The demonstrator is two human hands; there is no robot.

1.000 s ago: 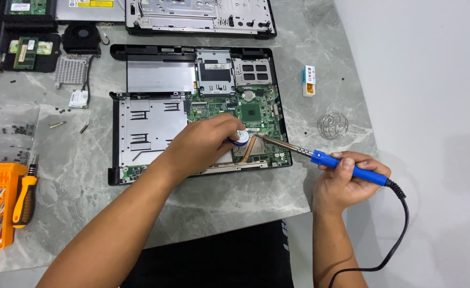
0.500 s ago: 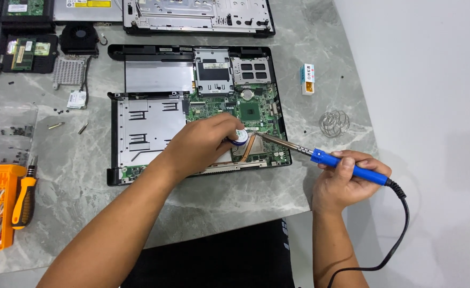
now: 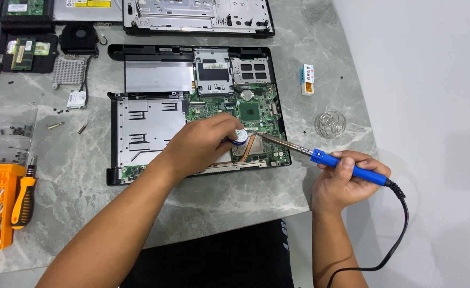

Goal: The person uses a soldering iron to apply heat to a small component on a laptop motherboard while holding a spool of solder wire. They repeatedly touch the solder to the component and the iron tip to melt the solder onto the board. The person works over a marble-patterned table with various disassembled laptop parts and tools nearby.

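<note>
Soldering step, we judge: our left hand (image 3: 203, 144) pinches a small solder spool (image 3: 240, 136) over the laptop board (image 3: 251, 112); right hand (image 3: 347, 178) grips the soldering iron (image 3: 320, 157), tip beside the spool. Next needs steady contact.

1. Small upright box (image 3: 307, 79): white with blue and orange panels, standing on the grey marbled counter (image 3: 320, 32) to the right of the opened laptop base.
2. White rectangular label (image 3: 214, 66): on the metal drive cage at the laptop's top centre.
3. White and yellow label (image 3: 88, 3): on the silver optical drive, top edge.
4. White sticker (image 3: 17, 7): on the green board, top left.
5. White labels (image 3: 22, 46): on the memory module, left.
</note>
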